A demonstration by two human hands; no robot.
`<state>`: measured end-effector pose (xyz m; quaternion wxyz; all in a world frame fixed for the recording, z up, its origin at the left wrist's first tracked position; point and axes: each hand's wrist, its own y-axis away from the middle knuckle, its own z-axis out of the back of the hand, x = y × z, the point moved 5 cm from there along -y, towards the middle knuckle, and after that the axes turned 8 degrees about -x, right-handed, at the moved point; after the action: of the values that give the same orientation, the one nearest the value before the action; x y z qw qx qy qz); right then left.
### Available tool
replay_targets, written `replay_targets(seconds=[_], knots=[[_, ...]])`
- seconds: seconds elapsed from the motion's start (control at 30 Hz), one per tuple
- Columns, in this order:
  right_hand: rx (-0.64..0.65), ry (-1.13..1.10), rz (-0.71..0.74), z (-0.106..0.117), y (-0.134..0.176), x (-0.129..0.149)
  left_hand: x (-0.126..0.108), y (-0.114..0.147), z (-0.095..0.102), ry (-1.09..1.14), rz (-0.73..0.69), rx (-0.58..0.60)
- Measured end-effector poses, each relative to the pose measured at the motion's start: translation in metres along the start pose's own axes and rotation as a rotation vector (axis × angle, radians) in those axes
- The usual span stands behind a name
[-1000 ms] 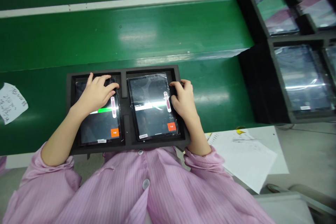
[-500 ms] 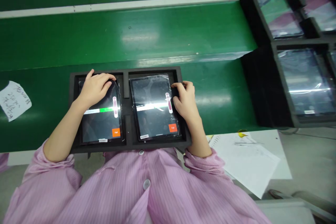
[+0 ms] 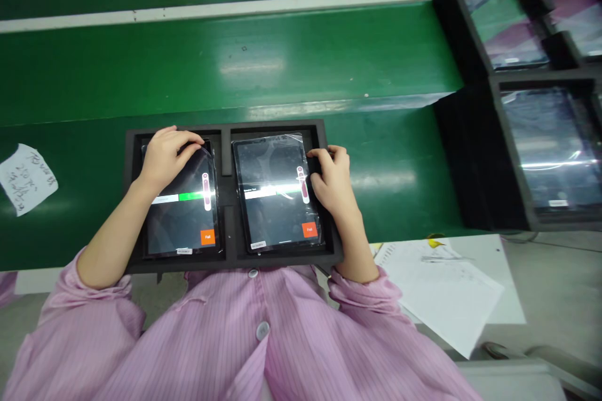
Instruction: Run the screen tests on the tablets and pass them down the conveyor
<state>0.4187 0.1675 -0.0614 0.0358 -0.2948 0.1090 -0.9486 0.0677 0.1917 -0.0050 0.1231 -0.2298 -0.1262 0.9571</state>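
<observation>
Fingers (image 3: 191, 136) at tablets (image 3: 277, 216), black trays (image 3: 470, 156) rightward

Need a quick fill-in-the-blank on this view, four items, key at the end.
1. The tray under the hands holds ____ tablets.
2. The orange button on each screen reads ____.
3. The right hand is at the ____ edge of the right tablet.
4. The handwritten note lies to the ____ of the tray.

Missing words: two; Fail; right; left.
</observation>
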Motion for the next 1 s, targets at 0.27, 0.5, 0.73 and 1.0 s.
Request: replay_targets(seconds=[0.27,0.5,0.73,1.0], knots=[[0.012,0.018,0.001,0.0003,-0.0001,0.0007,0.0012,0.0016,0.0038,0.158,0.053,-0.085],[0.010,0.007,-0.005,-0.0002,-0.0003,0.0001,0.0043,0.0002,0.0008,0.115,0.069,-0.048],[0.009,0.027,0.009,-0.0004,0.0005,-0.0002,0.0039,0.0010,-0.0016,0.052,0.045,-0.004],[0.007,0.008,0.002,0.0006,0.0002,0.0010,-0.0002,-0.0005,-0.0049,0.025,-0.023,0.051]])
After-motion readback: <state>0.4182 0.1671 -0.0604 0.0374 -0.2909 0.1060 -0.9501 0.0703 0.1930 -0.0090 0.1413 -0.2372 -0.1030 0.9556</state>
